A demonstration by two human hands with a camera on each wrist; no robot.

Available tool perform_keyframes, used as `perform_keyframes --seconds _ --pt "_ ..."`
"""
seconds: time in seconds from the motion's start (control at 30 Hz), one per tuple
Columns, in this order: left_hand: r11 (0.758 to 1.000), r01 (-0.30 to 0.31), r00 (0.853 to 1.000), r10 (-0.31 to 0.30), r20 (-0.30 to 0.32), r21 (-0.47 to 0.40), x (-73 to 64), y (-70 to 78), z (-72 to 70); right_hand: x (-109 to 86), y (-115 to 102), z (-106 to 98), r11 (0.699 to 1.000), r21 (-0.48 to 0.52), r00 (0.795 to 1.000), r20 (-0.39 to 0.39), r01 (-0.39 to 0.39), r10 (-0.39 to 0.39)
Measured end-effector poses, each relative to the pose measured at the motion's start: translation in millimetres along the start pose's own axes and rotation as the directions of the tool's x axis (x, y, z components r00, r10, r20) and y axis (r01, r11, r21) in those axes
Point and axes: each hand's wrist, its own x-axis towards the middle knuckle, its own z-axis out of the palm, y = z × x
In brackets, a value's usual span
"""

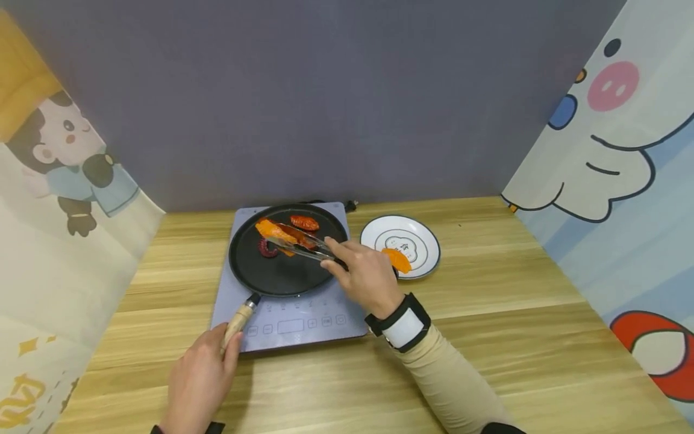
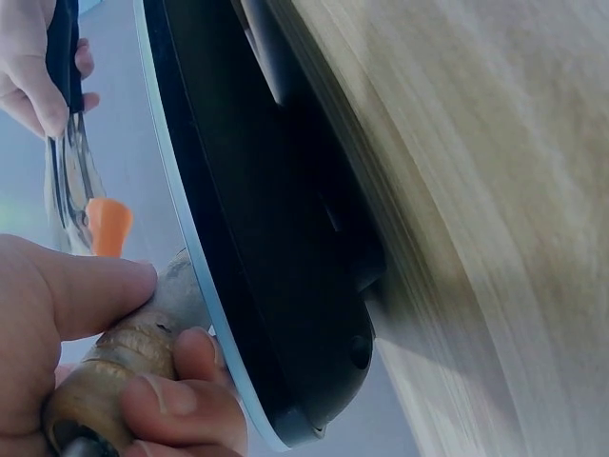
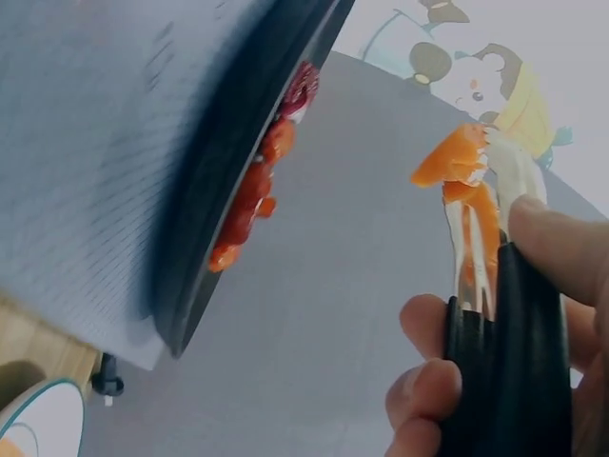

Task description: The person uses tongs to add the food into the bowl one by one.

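Observation:
My left hand [image 1: 200, 374] grips the wooden handle [image 1: 237, 322] of a round black flat pan [image 1: 282, 280]. In the left wrist view, thumb and fingers curl round that handle. My right hand [image 1: 370, 274] holds metal tongs [image 1: 309, 250] with black grips, reaching over the pan from the right. Between the tong tips is an orange food slice [image 1: 276, 231], which the right wrist view shows lifted above the pan. In the pan lie a glossy red food piece [image 1: 305, 223] near the back, a curled purple tentacle-like piece [image 1: 265, 248], and more red food partly behind the tongs.
The pan sits on a pale induction cooktop [image 1: 325, 322] with touch buttons at its front. Right of it, a white plate [image 1: 374, 230] with a dark rim bears another orange slice [image 1: 397, 260]. A black plug [image 1: 351, 205] lies behind the cooktop, near the grey back panel [image 1: 347, 108].

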Motion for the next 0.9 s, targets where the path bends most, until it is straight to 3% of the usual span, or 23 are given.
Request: perform_keyframes --seconds 0.37,0.6,0.9 --pt "1.0 -0.003 1.0 0.003 -0.012 -0.005 -2.0 1.0 -1.6 -0.5 -19.1 3.6 0.996 -0.091 0.992 0.127 0.005 0.006" --pt "1.0 0.007 1.0 -0.007 0.001 0.0 -0.5 1.9 -1.7 -5.6 -24.2 6.0 0.992 -0.125 0.966 0.255 -0.002 0.034" --pt "1.0 0.001 1.0 -0.001 0.001 -0.008 -1.9 2.1 -2.1 -9.8 -27.6 10.8 0.98 -0.191 0.965 0.261 0.048 0.003"
